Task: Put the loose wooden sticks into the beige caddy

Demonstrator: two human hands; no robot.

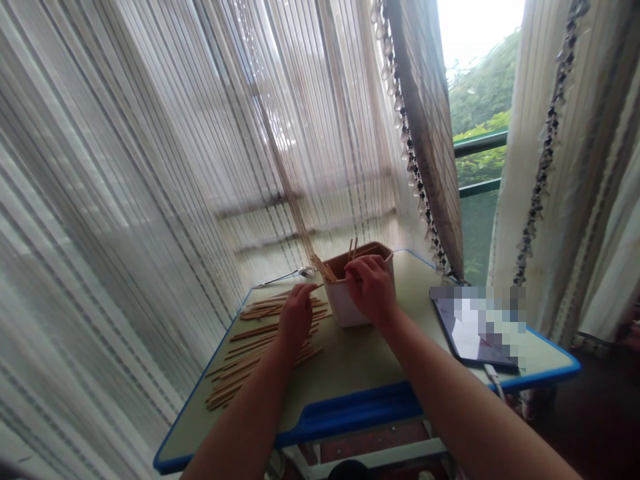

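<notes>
My right hand (pixel 370 283) is at the near rim of a white, open-topped box (pixel 345 310). Its fingers are closed round a pair of wooden chopsticks (pixel 353 249) that point upward over the opening. More chopsticks (pixel 325 269) lean out of the box's left corner. To the left, my left hand (pixel 297 310) is above the loose chopsticks (pixel 245 367) spread in rows on the table. Its fingers are pinched together, and the thin end of one chopstick (pixel 319 287) sticks out from them toward the box.
A metal spoon (pixel 306 272) rests at the table's back left. On the right lies a tablet (pixel 470 327), its screen partly blurred out, with a white cable (pixel 493 377) at its near edge. The table (pixel 355 363) has a blue rim; curtains (pixel 280 133) hang close behind it.
</notes>
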